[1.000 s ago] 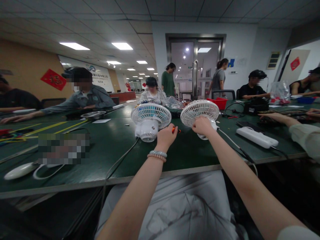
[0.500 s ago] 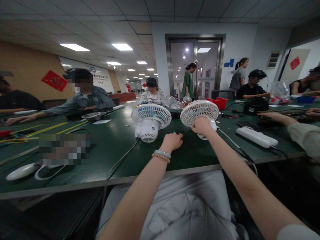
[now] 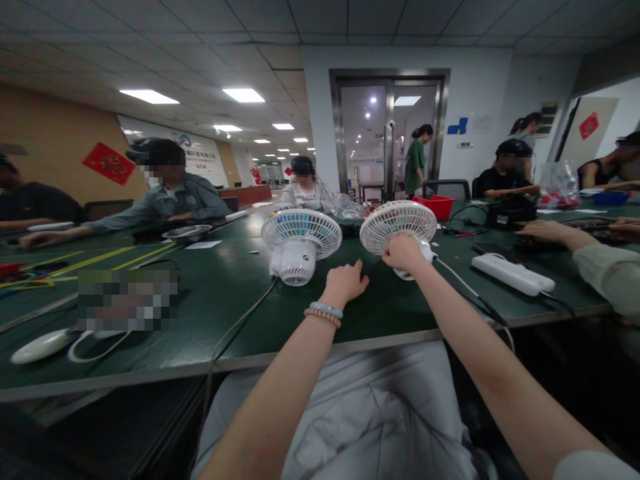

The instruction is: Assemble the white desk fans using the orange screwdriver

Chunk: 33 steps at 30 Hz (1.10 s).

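Two white electric fans stand on the green table with the backs of their round cages toward me. My right hand [image 3: 404, 253] is closed around the back of the right fan [image 3: 397, 223], over its motor housing, which it largely hides. Between the two fans, low over the tabletop, is my left hand [image 3: 347, 283]. Its index finger and thumb are apart, and I see nothing held in it; the other fingers are partly hidden. The left fan [image 3: 300, 237] stands just beyond it to the left, untouched, its motor housing facing me.
A white power strip [image 3: 513, 275] lies to the right, near a co-worker's hands [image 3: 550, 231]. Cables run from both fans over the table's front edge [image 3: 240, 363]. A red bin [image 3: 435, 207] stands behind the right fan. Several people sit around the table.
My left hand's index finger has lifted and spread from the thumb. My right hand stays on the right fan. In the background, a person in green has moved right.
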{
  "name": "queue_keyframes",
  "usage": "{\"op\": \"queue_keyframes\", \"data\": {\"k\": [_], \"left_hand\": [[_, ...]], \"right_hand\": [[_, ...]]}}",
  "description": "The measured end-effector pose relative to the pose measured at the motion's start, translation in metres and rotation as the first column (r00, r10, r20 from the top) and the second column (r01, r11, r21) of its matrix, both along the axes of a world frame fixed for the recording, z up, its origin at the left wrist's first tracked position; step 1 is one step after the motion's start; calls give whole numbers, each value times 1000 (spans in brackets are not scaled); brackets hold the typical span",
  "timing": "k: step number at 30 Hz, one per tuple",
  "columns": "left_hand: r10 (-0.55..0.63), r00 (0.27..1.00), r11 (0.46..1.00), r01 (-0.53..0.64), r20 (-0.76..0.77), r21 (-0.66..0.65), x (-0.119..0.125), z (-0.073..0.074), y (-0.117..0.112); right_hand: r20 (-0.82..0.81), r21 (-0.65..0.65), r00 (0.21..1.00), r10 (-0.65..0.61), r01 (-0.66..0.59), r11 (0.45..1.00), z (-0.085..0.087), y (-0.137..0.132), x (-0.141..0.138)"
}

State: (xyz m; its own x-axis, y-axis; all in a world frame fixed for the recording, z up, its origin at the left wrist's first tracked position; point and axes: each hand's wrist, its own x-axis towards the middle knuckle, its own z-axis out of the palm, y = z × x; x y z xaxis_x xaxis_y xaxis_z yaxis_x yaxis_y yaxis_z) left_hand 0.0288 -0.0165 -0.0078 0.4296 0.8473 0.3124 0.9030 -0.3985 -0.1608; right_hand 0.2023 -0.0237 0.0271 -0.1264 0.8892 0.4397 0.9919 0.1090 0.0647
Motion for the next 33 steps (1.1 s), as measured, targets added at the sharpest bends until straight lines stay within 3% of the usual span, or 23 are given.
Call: {"op": "queue_keyframes", "data": {"k": [9, 13, 17, 21, 26, 29, 33], "left_hand": [[39, 995, 997, -45, 88, 66, 6, 5, -8], [55, 984, 996, -66, 167, 60, 11, 7, -14], [-27, 967, 993, -3, 252, 116, 16, 7, -16], [-100, 928, 986, 45, 358, 159, 27, 6, -11], [-125, 796, 992, 83, 592, 98, 58, 3, 8], [-30, 683, 997, 71, 730, -26, 79, -4, 19], [96, 568, 972, 122, 818, -199, 90, -13, 27]], "right_hand": [[-149, 84, 989, 1, 12, 996, 2, 4, 5], [-283, 171, 955, -89, 141, 975, 6, 3, 18], [-448, 186, 861, -240, 352, 917, 7, 4, 42], [-566, 43, 735, -374, 479, 877, 1, 12, 66], [-576, -310, 586, -570, 489, 815, -12, 27, 81], [-575, -405, 547, -608, 456, 793, -19, 35, 85], [-638, -390, 522, -566, 415, 822, -26, 39, 88]]}}
